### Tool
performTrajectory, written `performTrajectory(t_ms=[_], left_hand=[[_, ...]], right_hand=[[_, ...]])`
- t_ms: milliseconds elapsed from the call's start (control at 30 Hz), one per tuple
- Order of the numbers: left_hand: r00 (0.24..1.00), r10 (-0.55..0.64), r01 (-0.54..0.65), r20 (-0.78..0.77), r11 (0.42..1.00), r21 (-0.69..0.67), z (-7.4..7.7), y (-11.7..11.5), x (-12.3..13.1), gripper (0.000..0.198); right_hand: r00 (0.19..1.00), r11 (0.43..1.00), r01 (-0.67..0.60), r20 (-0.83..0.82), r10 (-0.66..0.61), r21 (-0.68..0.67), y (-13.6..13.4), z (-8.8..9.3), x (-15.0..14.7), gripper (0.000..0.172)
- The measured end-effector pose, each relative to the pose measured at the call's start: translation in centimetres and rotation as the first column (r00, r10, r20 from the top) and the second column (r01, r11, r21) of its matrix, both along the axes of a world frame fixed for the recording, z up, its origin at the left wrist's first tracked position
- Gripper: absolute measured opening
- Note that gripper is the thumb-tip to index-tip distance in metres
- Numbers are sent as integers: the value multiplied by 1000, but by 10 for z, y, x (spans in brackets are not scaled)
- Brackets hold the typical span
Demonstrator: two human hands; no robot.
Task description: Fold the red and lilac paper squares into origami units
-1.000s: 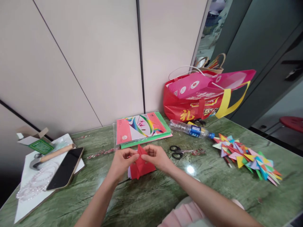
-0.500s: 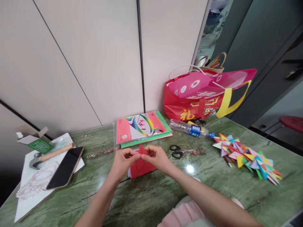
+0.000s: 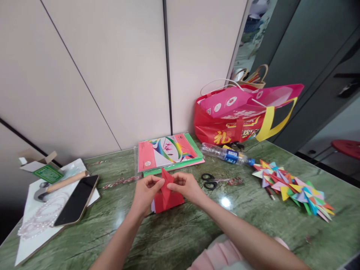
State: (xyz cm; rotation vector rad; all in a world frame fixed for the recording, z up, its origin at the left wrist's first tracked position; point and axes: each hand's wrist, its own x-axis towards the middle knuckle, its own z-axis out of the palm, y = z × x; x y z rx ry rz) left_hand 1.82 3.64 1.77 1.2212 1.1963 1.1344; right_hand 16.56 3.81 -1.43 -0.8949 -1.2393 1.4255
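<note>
A folded red piece of paper with a pointed top is pinched between my two hands. My left hand grips its left edge with thumb and fingers closed. On the opposite edge, my right hand pinches it the same way. Under it on the table lies a stack of red paper, with a pale lilac edge showing at its left. Black-handled scissors rest just right of my right hand. Behind my hands lies a pack of coloured paper.
Along the right lie a plastic bottle and folded multicoloured paper pieces. A red gift bag stands at the back. On the left, a phone, a hammer, clear beads and a small box sit on a white board.
The folded red paper has turned more upright and now shows a taller, narrow pointed face between my fingers. Both hands have hardly moved.
</note>
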Motion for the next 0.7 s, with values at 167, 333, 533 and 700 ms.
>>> performTrajectory(t_ms=[167,333,533,700], left_hand=[[999,-35,34,-14,998,-47,0,2,-2,19],[992,-114,110,-54,992,-68,-5,1,-1,22],[987,-116,114,-114,993,-22,-8,3,0,21],[806,-61,205,-589,962,181,-22,8,-6,25]], right_hand=[[1000,999,-13,1,13,-31,2,-6,0,30],[999,998,1,-47,-4,-55,3,-8,0,32],[999,997,-12,-46,9,-74,3,-7,-1,31],[980,983,183,77,-185,33,20,-22,11,28]])
